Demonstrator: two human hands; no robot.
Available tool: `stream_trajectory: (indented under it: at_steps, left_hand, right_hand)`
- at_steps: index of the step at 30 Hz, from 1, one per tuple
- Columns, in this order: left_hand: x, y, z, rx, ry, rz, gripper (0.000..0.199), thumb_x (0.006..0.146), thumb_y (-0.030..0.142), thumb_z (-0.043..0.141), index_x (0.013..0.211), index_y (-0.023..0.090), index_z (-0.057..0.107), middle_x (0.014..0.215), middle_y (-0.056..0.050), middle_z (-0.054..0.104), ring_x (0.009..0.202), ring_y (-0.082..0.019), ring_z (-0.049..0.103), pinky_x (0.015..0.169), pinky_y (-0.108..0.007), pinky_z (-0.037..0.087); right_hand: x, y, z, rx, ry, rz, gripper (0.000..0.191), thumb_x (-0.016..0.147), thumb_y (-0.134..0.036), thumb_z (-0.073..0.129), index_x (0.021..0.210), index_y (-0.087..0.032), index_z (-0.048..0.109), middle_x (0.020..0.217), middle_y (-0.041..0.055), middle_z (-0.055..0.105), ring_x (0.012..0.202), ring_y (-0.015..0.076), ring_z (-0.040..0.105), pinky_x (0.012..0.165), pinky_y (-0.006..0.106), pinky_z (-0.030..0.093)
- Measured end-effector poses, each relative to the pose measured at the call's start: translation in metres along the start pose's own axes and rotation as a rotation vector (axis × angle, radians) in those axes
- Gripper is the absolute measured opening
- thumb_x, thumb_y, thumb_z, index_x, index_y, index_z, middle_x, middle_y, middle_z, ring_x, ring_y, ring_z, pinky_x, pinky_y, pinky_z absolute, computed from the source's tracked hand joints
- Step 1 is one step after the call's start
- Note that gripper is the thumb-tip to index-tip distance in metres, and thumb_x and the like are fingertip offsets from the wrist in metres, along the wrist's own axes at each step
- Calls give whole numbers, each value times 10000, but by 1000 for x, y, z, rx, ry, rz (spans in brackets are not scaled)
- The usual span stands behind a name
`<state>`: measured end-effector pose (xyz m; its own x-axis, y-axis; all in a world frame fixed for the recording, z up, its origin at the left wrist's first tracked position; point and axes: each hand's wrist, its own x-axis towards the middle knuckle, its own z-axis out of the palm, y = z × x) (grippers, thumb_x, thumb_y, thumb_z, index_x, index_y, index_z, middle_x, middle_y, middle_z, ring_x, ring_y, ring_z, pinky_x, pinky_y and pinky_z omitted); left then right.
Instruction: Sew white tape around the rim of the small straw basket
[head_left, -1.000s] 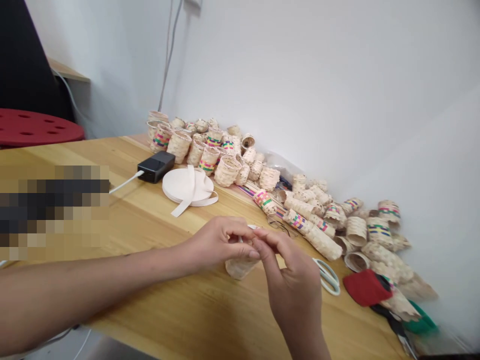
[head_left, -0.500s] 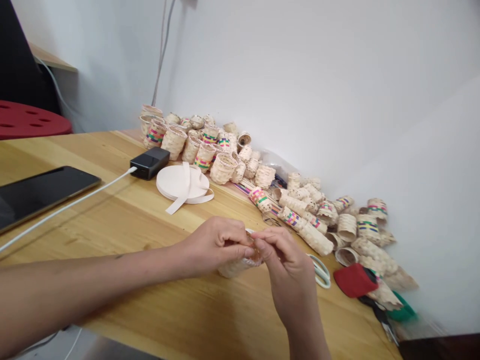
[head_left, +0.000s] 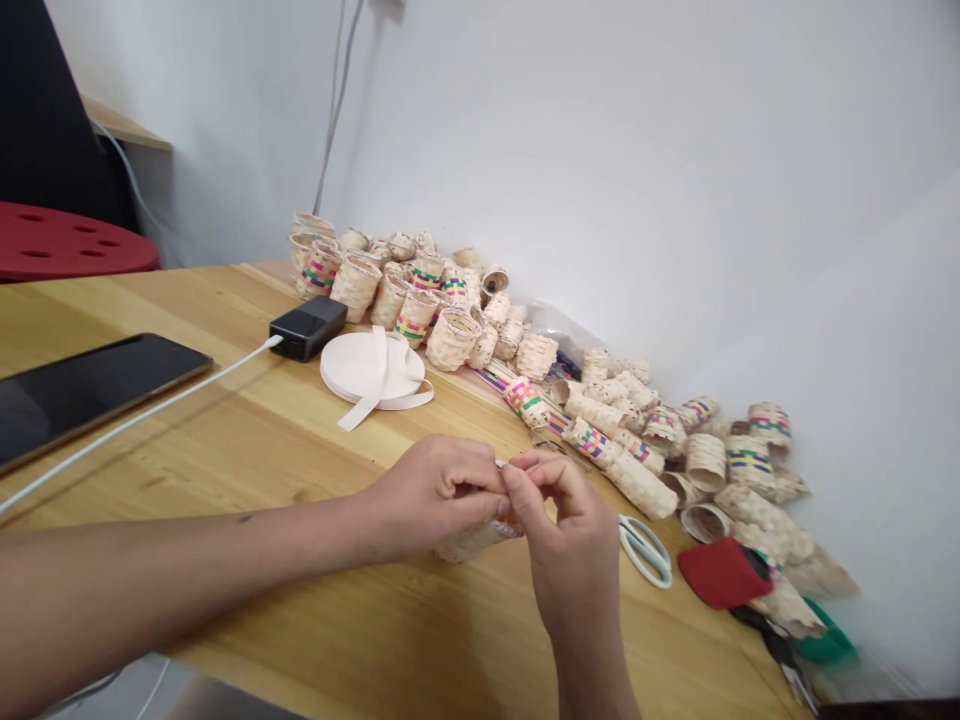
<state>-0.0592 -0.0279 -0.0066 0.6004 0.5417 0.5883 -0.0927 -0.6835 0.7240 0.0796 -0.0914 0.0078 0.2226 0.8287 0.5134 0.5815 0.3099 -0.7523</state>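
In the head view, a black, flat phone point(head_left: 97, 390) lies at the left, with a white charging cable point(head_left: 150, 417) running past it to a small black, box-shaped device point(head_left: 307, 327). Just right of that lies a flat white roll of ribbon point(head_left: 360, 368), its loose end trailing over the pale wooden table point(head_left: 337, 620); neither device nor roll has shifted in the last second.

The left hand point(head_left: 431, 490) has barely moved, its thumb and fingers drawn together at the rim of a small, pale woven cylindrical basket point(head_left: 469, 542), which sits beneath it with its opening toward the right hand point(head_left: 574, 530). The change is in that right hand: it has edged in closer, and its thumb and forefinger, pinched together, now meet the left fingertips. The fingers cover most of the rim, so what lies between them cannot be told. The shift is slight and suggests fine work continuing at one spot on the edge.

Farther right, pale green-handled scissors point(head_left: 646, 552) lie untouched, near a red fabric pouch point(head_left: 721, 573).
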Motion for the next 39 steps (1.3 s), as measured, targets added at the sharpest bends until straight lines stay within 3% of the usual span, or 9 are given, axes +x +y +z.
stream_trajectory:
  at_steps: [4,7,10,14,16,21,25,33,39]
  left_hand:
    - [-1,0,2,42,28,-22,309,866,222,538,579,125,602,565,24,487,566,-90,471,549,-190,331]
    - [0,-2,-1,27,4,-47,262,886,253,537,696,141,677,625,11,576,621,-107,531,594,-189,383]
    - [4,-4,-9,-23,-98,-92,194,886,274,556,954,176,709,830,-12,694,762,-134,610,693,-203,440]
    - [8,-4,-17,40,-178,-172,363,830,228,621,1193,218,612,915,6,708,797,-135,624,694,-198,450]
    - [8,-5,-16,54,-189,-188,330,831,201,611,1161,216,617,884,12,706,764,-127,624,657,-188,439]
    - [6,-10,-11,67,-133,-199,68,821,218,636,836,170,681,775,22,702,672,-107,599,594,-174,396]
    - [5,-14,-9,94,-91,-148,88,821,226,646,794,167,705,741,17,702,649,-109,585,590,-186,384]
    - [-3,-17,-1,308,-93,143,128,896,227,597,814,172,678,754,8,676,672,-102,587,626,-185,380]
    - [-8,-20,3,486,-9,270,274,956,281,493,771,153,649,706,-3,639,647,-118,581,600,-211,376]
  right_hand:
    - [-4,0,2,-193,100,-132,92,821,-253,640,749,-206,605,698,-18,627,641,138,562,606,244,436]
    - [-4,3,0,-279,157,-268,42,839,-239,625,812,-209,636,731,-10,645,659,137,579,635,248,463]
    - [-4,6,-6,-179,246,-198,81,850,-276,622,865,-207,661,754,-1,664,631,131,592,603,244,487]
    - [-5,7,-18,73,320,-48,146,811,-320,663,864,-184,661,662,-13,628,524,116,570,490,227,482]
    - [-10,5,-22,152,325,-25,130,802,-300,672,860,-184,662,649,-18,628,521,113,577,492,224,489]
    - [-32,3,-21,231,269,41,89,808,-270,675,869,-208,696,646,-26,639,542,108,600,515,211,505]
    - [-45,5,-19,199,201,75,83,831,-263,647,848,-213,711,601,-33,634,522,100,601,498,185,498]
    - [-35,-2,-18,203,275,67,65,843,-255,638,847,-227,696,614,-50,647,519,78,604,503,147,486]
    - [-55,4,0,129,89,-97,98,858,-188,611,863,-250,686,689,-44,641,611,89,604,585,166,477]
